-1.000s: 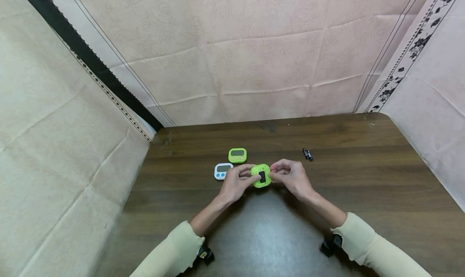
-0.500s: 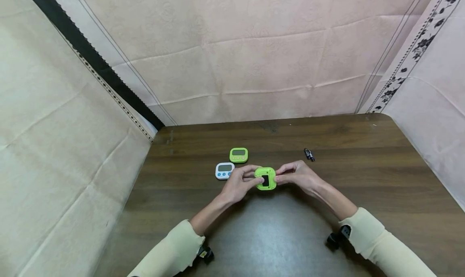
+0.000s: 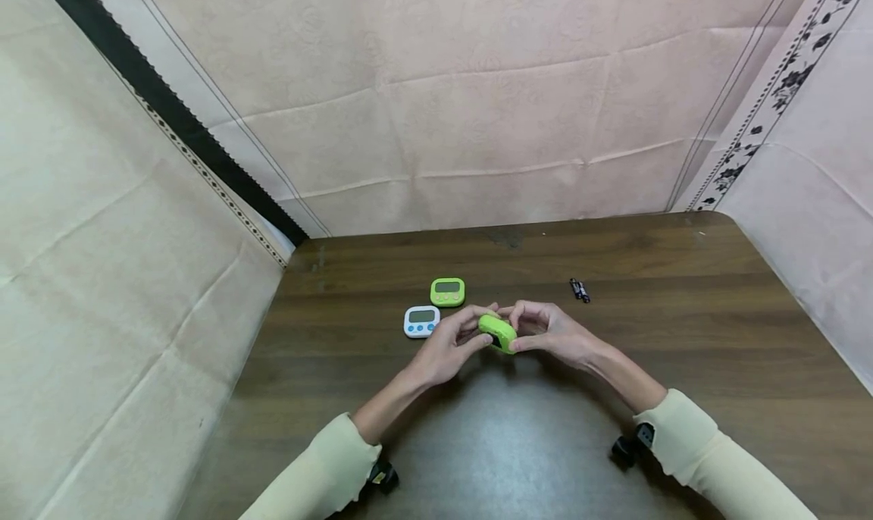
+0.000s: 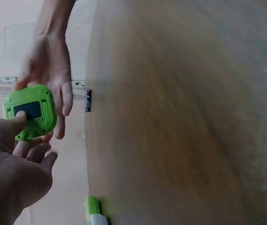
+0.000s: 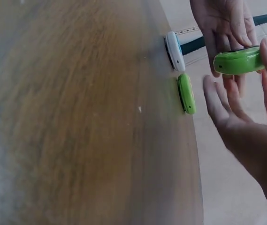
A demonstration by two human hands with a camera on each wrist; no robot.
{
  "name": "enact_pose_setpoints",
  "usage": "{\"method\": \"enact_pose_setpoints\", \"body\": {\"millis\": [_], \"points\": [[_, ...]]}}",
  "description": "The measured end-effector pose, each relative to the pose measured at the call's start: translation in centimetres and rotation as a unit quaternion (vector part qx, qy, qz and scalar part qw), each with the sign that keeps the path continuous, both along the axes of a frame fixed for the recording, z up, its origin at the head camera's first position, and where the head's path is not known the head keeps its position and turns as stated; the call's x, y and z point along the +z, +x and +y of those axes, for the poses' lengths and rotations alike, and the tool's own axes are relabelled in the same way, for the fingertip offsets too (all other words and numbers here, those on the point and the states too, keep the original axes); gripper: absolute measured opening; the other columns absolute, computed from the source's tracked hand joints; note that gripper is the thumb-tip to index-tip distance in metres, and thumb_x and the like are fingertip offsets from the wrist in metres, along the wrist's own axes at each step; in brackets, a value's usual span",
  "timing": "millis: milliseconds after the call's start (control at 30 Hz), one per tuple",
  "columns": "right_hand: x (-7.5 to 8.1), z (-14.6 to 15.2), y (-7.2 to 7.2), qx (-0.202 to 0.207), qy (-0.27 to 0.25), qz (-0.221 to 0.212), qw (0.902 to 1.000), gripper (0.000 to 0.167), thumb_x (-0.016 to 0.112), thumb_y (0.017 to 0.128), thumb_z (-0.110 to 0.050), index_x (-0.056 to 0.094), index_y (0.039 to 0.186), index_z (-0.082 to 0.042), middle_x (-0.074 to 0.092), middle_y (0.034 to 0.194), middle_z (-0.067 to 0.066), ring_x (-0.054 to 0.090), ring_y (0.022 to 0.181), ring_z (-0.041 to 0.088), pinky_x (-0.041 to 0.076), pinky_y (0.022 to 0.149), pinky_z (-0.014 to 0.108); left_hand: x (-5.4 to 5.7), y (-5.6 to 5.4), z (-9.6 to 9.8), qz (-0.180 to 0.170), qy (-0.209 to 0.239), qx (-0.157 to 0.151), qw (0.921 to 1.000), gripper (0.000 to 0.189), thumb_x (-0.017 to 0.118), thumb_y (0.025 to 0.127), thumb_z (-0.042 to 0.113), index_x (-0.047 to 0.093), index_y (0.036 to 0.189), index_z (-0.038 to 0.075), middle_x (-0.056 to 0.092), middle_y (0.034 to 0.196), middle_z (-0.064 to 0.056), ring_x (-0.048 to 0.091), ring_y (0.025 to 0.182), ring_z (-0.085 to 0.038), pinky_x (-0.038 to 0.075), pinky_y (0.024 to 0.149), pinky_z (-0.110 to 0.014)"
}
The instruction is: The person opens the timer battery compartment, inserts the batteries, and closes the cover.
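Observation:
A green digital timer (image 3: pixel 498 333) is held tilted above the table between both hands. Its back, with a dark rectangle and small slots, faces the left wrist camera. My left hand (image 3: pixel 442 347) grips its left side, the thumb (image 4: pixel 19 118) lying on the dark rectangle. On the opposite side my right hand (image 3: pixel 561 336) pinches the timer's edge between thumb and forefinger, its other fingers (image 5: pixel 217 101) spread loosely. Just beyond the left hand lie a white timer (image 3: pixel 421 321) with blue buttons and a second green timer (image 3: pixel 447 292), both face up.
Two small dark batteries (image 3: pixel 580 290) lie side by side at the right of the brown wooden table (image 3: pixel 648 277). Pale patterned cloth (image 3: pixel 491 126) hangs behind the table and along both sides. A black camera is strapped to each wrist.
The held timer has turned from its back facing up to tilted, showing its edge. The right forefinger has shifted toward the timer's far side. The timers and batteries on the table stay put.

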State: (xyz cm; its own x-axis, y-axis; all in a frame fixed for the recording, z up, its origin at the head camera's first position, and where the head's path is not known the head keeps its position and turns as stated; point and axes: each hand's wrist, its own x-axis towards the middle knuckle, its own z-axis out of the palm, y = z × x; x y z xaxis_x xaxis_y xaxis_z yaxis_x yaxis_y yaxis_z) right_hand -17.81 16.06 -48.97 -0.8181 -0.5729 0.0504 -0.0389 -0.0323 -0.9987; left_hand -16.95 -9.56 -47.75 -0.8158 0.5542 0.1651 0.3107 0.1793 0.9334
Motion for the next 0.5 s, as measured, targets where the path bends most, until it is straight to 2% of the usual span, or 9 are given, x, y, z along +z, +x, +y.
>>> {"method": "enact_pose_setpoints", "body": {"millis": [67,133,200,267,367,433,500], "points": [[0.1,-0.3,0.1,0.018,-0.001,0.008,0.9998,0.027,0.082,0.093,-0.003,0.055,0.095,0.001,0.054,0.153,0.022,0.05,0.142,0.032,0.052,0.105,0.029,-0.2,-0.1,-0.2,0.015,-0.013,-0.005,0.9998,0.029,0.067,0.105,0.005,0.064,0.133,0.012,0.052,0.16,-0.007,0.044,0.149,-0.014,0.039,0.122,-0.036],[0.1,-0.6,0.3,0.023,0.006,0.031,0.9992,0.026,0.08,0.095,-0.002,0.054,0.096,-0.001,0.06,0.144,0.022,0.057,0.132,0.03,0.055,0.099,0.03,-0.6,-0.2,-0.4,0.025,-0.021,-0.002,0.9995,0.03,0.067,0.105,0.006,0.065,0.133,0.015,0.048,0.163,-0.005,0.037,0.153,-0.013,0.033,0.125,-0.037],[0.3,-1.1,0.5,0.009,0.011,0.06,0.9981,0.028,0.081,0.093,0.001,0.055,0.103,0.0,0.063,0.134,0.022,0.061,0.122,0.03,0.059,0.093,0.034,-0.9,-0.3,-0.5,0.037,-0.018,0.007,0.9991,0.033,0.067,0.105,0.006,0.065,0.136,0.015,0.049,0.162,-0.006,0.036,0.154,-0.015,0.033,0.126,-0.039],[0.7,-1.7,0.7,-0.026,0.034,0.102,0.9939,0.038,0.086,0.088,0.001,0.056,0.112,0.0,0.064,0.127,0.019,0.063,0.117,0.03,0.062,0.087,0.035,-1.1,-0.4,-0.6,0.042,-0.01,0.022,0.9989,0.035,0.066,0.105,0.007,0.065,0.14,0.013,0.056,0.157,-0.005,0.044,0.15,-0.017,0.039,0.123,-0.04],[1.1,-2.5,1.1,-0.096,0.098,0.172,0.9755,0.057,0.094,0.08,-0.005,0.056,0.123,-0.004,0.064,0.127,0.013,0.064,0.12,0.028,0.064,0.083,0.037,-1.2,-0.5,-0.6,0.027,0.014,0.052,0.9982,0.036,0.063,0.108,0.007,0.064,0.143,0.006,0.069,0.14,-0.009,0.064,0.13,-0.019,0.053,0.11,-0.042],[1.3,-2.9,1.3,-0.134,0.15,0.223,0.9538,0.066,0.098,0.077,-0.01,0.056,0.128,-0.005,0.065,0.127,0.011,0.066,0.117,0.028,0.063,0.084,0.038,-1.1,-0.4,-0.6,-0.011,0.042,0.071,0.9965,0.034,0.061,0.109,0.007,0.064,0.142,0.001,0.073,0.131,-0.013,0.073,0.113,-0.019,0.06,0.099,-0.044],[1.3,-3.3,1.5,-0.157,0.186,0.268,0.932,0.071,0.099,0.075,-0.012,0.056,0.131,-0.003,0.066,0.128,0.012,0.067,0.117,0.029,0.062,0.089,0.042,-1.0,-0.3,-0.7,-0.056,0.068,0.085,0.9925,0.033,0.06,0.11,0.008,0.064,0.14,-0.002,0.075,0.125,-0.018,0.076,0.102,-0.02,0.064,0.091,-0.042]]}}
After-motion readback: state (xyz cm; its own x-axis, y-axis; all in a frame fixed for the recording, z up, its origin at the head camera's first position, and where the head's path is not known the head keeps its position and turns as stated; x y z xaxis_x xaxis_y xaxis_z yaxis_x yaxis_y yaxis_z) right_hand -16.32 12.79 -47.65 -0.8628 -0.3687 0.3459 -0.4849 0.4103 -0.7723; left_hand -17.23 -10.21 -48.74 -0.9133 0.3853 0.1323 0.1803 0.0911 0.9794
